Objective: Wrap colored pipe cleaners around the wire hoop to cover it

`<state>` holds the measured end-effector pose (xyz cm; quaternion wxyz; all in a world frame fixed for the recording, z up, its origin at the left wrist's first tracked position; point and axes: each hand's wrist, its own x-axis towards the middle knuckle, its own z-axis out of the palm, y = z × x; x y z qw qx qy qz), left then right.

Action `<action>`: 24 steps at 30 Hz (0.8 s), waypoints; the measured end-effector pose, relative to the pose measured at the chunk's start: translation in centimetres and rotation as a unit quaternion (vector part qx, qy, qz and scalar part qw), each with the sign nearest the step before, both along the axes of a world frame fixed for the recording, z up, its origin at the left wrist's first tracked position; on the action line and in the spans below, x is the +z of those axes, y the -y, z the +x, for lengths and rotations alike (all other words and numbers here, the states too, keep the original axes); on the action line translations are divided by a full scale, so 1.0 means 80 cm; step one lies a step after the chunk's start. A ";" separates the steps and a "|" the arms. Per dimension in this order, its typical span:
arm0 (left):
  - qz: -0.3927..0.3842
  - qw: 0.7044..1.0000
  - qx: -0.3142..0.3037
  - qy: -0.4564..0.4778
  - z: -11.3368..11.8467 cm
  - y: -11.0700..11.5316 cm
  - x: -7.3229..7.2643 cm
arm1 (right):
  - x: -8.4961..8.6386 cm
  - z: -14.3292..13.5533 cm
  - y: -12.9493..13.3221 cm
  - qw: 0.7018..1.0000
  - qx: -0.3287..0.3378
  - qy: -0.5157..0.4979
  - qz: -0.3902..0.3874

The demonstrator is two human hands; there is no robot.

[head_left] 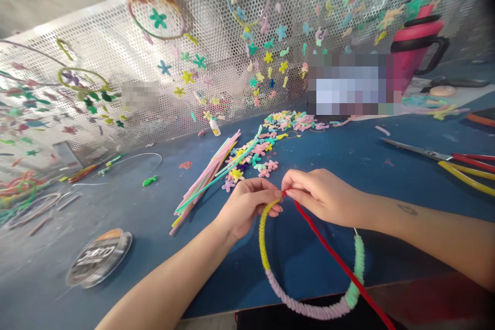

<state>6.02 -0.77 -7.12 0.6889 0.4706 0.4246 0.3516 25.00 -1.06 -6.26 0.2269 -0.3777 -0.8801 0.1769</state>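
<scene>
My left hand (253, 201) pinches a hoop (313, 311) at its upper left, where a yellow wrapped stretch ends. The ring is wound with yellow, lilac and mint fuzzy pipe cleaner, and a bit of bare wire shows at the right above the mint part. Between the fingertips of my right hand (315, 193) is a red pipe cleaner (328, 247), its end at the hoop beside the yellow. Its long tail runs down to the right, passing over the mint section. Behind my right hand the top of the ring is hidden.
A bundle of pastel pipe cleaners (211, 178) lies beyond my left hand, beside a pile of small fuzzy flowers (266, 152). Scissors (436, 152) with red and yellow handles rest at right. A clear spool (100, 258) sits at left. Decorated hoops hang on the perforated metal panel (209, 20).
</scene>
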 end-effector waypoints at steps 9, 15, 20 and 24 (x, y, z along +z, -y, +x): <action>-0.075 0.993 -0.063 0.070 0.000 -0.002 -0.001 | 0.014 -0.001 0.010 1.000 0.013 0.023 -0.002; 0.021 0.996 -0.080 0.017 -0.001 -0.001 0.001 | 0.012 0.000 0.006 0.999 0.024 0.002 -0.025; 0.430 0.871 -0.014 -0.237 -0.005 0.008 0.000 | 0.003 0.002 -0.002 0.999 0.024 -0.019 -0.032; 0.707 0.566 0.042 -0.423 -0.005 0.020 -0.003 | -0.001 0.004 -0.005 0.999 0.013 -0.025 -0.030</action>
